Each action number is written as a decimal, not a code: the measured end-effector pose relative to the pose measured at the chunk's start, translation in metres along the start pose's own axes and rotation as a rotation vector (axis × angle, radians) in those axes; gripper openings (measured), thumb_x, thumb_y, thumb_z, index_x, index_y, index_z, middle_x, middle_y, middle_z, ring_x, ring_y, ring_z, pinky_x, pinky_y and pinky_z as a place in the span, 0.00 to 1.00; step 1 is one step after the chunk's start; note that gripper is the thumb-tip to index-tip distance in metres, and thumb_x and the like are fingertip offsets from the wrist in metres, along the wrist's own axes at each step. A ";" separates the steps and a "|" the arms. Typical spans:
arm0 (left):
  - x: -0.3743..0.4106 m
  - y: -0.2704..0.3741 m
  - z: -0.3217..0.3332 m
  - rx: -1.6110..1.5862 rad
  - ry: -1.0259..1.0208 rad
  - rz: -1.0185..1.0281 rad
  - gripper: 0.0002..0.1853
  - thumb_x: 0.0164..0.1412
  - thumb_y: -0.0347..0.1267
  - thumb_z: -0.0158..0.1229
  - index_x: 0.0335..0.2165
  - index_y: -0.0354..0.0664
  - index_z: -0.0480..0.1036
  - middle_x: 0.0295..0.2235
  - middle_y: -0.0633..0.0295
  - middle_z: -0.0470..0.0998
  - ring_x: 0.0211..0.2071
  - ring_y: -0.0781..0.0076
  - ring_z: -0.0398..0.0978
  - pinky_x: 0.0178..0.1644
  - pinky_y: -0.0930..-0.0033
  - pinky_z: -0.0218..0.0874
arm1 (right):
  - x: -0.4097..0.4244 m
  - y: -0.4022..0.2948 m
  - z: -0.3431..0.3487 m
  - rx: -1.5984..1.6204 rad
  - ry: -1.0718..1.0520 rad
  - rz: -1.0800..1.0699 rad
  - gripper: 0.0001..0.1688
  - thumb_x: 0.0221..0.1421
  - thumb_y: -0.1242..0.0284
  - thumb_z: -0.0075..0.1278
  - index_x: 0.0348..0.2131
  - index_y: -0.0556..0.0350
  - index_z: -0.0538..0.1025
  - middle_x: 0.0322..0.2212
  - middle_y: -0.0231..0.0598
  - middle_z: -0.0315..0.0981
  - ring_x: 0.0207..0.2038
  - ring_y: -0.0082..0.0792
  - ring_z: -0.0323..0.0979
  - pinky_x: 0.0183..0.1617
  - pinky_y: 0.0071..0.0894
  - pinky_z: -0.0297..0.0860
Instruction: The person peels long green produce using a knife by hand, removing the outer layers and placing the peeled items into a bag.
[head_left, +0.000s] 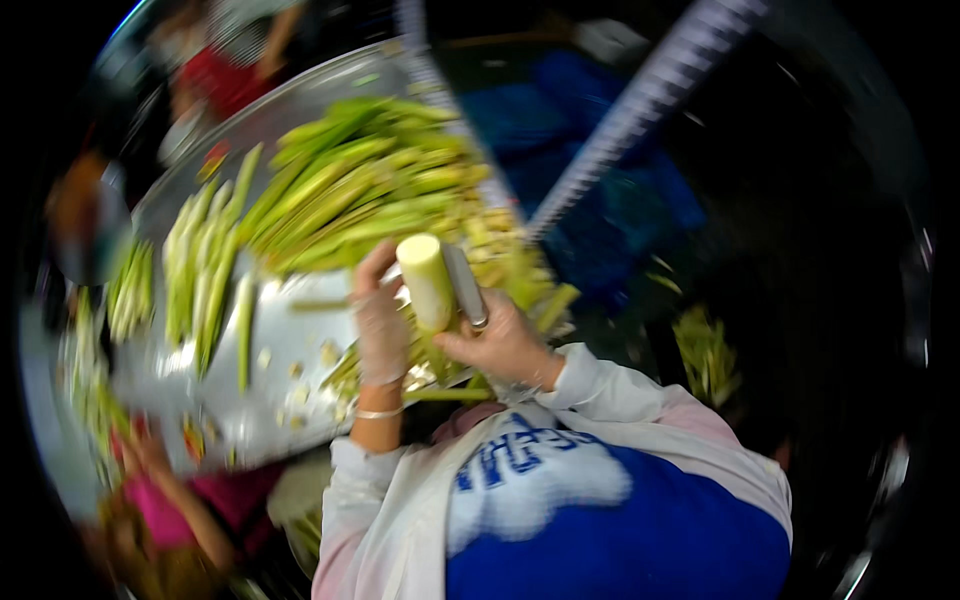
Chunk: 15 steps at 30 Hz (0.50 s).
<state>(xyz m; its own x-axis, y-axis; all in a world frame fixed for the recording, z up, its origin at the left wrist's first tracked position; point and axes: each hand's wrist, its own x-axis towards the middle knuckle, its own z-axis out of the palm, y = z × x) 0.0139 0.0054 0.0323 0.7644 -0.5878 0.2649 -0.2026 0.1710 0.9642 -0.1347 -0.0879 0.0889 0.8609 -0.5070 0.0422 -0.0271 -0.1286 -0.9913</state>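
A thick, pale green vegetable stalk (426, 285) stands up between my hands, its round cut end facing the camera. My right hand (506, 341) is closed around a flat metal blade (465, 289), probably a knife, held along the stalk's right side. The right thumb lies against the lower part of the stalk. At the stalk's left side is my left hand (381, 330), in a clear glove, with its fingers curved. Blur and overlap hide whether the left fingers grip the stalk. Trimmings lie beneath both hands.
A metal table (292, 390) bears a heap of unpeeled green stalks (360, 180), peeled stalks (202, 262) and cut scraps (491, 240). A pale post (645, 112) slants at the right, near blue plastic (600, 187). Co-workers stand along the table's left side; one has a pink sleeve (161, 510).
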 end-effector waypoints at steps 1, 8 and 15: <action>0.003 -0.004 0.005 -0.272 -0.043 -0.013 0.32 0.71 0.55 0.40 0.58 0.41 0.65 0.57 0.55 0.70 0.59 0.63 0.67 0.58 0.55 0.62 | -0.013 0.003 -0.017 -0.054 0.110 -0.075 0.26 0.53 0.72 0.63 0.50 0.62 0.75 0.40 0.41 0.79 0.41 0.26 0.75 0.47 0.31 0.72; 0.029 -0.070 -0.017 -0.274 0.178 -0.524 0.26 0.68 0.49 0.53 0.51 0.39 0.71 0.44 0.58 0.77 0.41 0.69 0.77 0.43 0.67 0.69 | -0.115 0.026 -0.213 0.289 1.295 0.008 0.13 0.63 0.64 0.55 0.30 0.49 0.70 0.18 0.23 0.63 0.15 0.16 0.60 0.16 0.19 0.58; 0.046 -0.125 -0.082 0.154 0.086 -0.490 0.12 0.63 0.36 0.62 0.43 0.43 0.77 0.35 0.63 0.81 0.35 0.74 0.78 0.38 0.70 0.69 | -0.293 0.178 -0.398 0.525 1.763 0.214 0.14 0.63 0.64 0.53 0.40 0.55 0.79 0.31 0.38 0.77 0.27 0.34 0.71 0.36 0.39 0.74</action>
<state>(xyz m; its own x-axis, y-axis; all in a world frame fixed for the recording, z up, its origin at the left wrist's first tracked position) 0.1249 0.0215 -0.0772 0.8386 -0.5011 -0.2138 0.1089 -0.2303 0.9670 -0.5940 -0.3013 -0.0509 -0.6062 -0.7138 -0.3506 0.3872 0.1202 -0.9141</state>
